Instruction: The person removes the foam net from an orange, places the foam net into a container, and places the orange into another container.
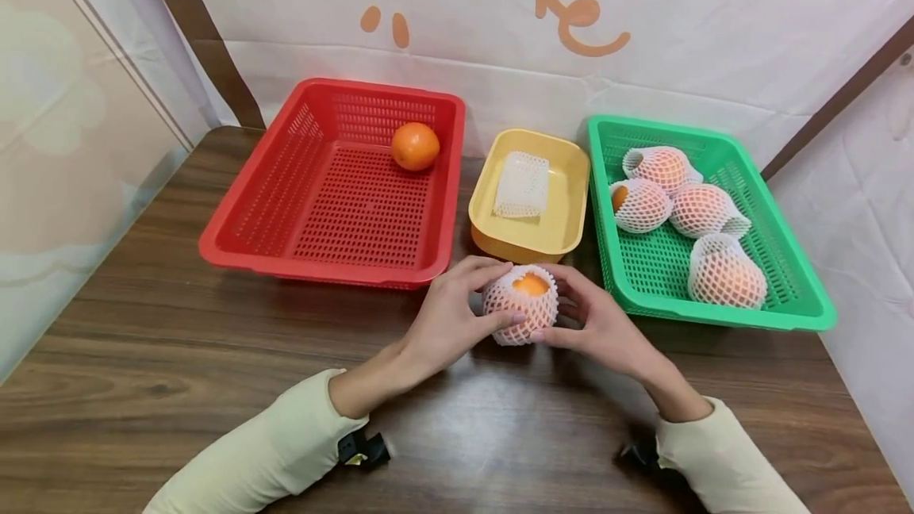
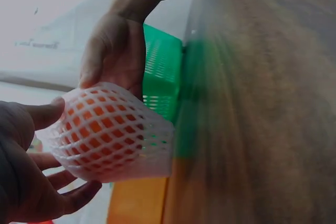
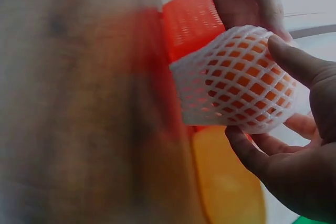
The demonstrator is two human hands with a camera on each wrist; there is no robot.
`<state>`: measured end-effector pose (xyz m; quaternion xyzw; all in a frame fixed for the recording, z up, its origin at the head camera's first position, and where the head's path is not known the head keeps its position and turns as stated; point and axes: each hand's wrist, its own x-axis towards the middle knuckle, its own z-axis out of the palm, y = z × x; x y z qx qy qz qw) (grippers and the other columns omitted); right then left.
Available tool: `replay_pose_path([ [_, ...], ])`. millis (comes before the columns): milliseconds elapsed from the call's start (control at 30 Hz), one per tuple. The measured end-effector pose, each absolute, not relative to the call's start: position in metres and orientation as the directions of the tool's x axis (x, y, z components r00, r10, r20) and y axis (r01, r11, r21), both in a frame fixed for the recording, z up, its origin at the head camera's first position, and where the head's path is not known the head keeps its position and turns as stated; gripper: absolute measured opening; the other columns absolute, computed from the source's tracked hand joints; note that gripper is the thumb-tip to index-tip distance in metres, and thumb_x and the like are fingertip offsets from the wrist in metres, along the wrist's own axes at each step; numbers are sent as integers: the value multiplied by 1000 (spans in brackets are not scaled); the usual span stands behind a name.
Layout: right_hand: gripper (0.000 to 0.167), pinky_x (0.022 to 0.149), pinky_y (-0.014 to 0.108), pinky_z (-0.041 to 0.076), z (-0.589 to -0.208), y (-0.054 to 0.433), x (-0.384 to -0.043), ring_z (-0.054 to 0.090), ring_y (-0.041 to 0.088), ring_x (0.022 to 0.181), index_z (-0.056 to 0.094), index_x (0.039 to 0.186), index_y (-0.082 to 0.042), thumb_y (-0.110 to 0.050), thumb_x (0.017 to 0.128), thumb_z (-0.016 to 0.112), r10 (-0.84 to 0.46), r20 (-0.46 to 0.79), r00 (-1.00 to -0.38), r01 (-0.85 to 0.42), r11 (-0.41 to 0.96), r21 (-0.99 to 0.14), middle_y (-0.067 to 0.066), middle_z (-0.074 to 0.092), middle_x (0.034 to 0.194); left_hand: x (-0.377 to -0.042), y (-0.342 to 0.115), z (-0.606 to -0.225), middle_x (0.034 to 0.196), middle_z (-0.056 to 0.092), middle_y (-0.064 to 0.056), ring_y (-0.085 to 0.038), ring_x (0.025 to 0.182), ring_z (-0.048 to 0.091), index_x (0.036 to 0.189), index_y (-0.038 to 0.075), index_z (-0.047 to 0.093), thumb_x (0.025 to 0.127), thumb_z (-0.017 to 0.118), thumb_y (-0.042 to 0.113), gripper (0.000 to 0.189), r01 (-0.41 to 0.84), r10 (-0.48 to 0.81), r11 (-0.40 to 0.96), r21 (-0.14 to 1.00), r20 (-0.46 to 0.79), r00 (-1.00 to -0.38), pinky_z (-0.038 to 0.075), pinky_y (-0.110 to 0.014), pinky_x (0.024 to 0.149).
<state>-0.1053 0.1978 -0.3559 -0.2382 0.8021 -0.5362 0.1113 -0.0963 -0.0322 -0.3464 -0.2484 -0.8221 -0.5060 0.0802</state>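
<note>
Between both hands is an orange (image 1: 531, 285) inside a white foam net sleeve (image 1: 520, 317), its bare top showing through the sleeve's opening in the head view. My left hand (image 1: 451, 309) holds it from the left, thumb across the near side. On the other side, my right hand (image 1: 596, 317) grips it with the thumb low at the front and fingers behind. Both wrist views show the sleeve (image 2: 105, 135) stretched round the fruit, with its loose end hanging past the orange (image 3: 244, 77) toward the table.
A red basket (image 1: 286, 264) with one bare orange (image 1: 415, 147) stands at the back left. Behind the hands, a yellow tub (image 1: 564, 181) contains flat white foam sleeves (image 1: 523, 185). At right, a green basket (image 1: 643, 280) contains several sleeved oranges (image 1: 727, 276). All stand on a brown wooden table (image 1: 214, 339).
</note>
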Motion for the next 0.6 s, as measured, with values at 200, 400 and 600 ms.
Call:
replay_pose_path([
  [200, 71, 97, 42, 43, -370, 197, -106, 50, 21, 118, 44, 139, -15, -13, 78, 80, -500, 83, -862, -282, 337, -898, 4, 48, 133, -98, -31, -354, 111, 63, -1, -13, 101, 57, 115, 5, 69, 73, 84, 18, 46, 437, 316, 342, 832, 336, -887, 51, -40, 75],
  [400, 66, 93, 40, 46, -377, 194, -107, 53, 20, 113, 49, 135, -13, -10, 78, 80, -489, 145, -860, -335, 327, -883, 3, 51, 131, -103, -31, -362, 103, 66, 1, -11, 100, 59, 104, 6, 74, 72, 85, 17, 35, 476, 303, 348, 808, 383, -873, 48, -31, 84],
  [600, 64, 94, 39, 45, -381, 191, -107, 52, 17, 115, 51, 135, -16, -14, 78, 80, -473, 152, -868, -339, 339, -877, -1, 52, 131, -105, -31, -370, 97, 67, 1, -10, 96, 61, 96, 7, 75, 71, 85, 14, 28, 512, 277, 332, 792, 437, -856, 48, -27, 83],
])
